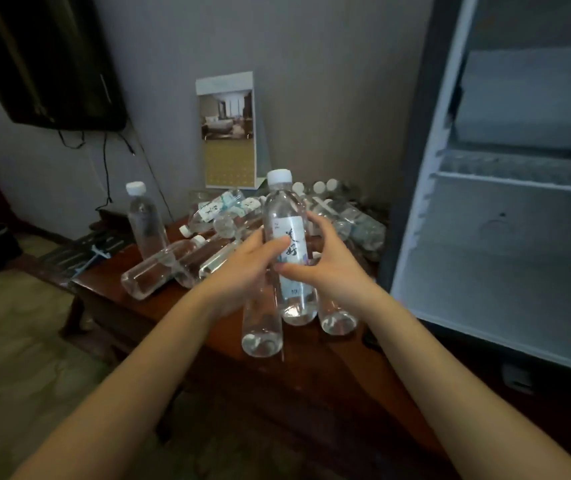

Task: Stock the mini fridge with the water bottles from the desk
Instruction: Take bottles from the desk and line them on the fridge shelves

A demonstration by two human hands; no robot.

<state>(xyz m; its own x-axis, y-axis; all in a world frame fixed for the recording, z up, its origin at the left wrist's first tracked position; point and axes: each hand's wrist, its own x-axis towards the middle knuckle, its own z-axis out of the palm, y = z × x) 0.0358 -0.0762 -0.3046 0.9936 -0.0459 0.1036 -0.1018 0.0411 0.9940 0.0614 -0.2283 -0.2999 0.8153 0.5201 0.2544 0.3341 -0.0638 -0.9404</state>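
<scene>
I've got the water bottle (284,216) upright above the desk (311,368). My left hand (252,263) and right hand (323,263) both curl round its label, likely to steady it for the open mini fridge (519,271) just right.

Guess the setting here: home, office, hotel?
Probably a hotel room: a standing card with a bedroom photo, a wall-mounted TV, and an open mini fridge beside a desk heaped with water bottles.

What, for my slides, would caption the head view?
Left hand and right hand grip an upright bottle above the bottle pile on the desk, beside the open fridge.
</scene>
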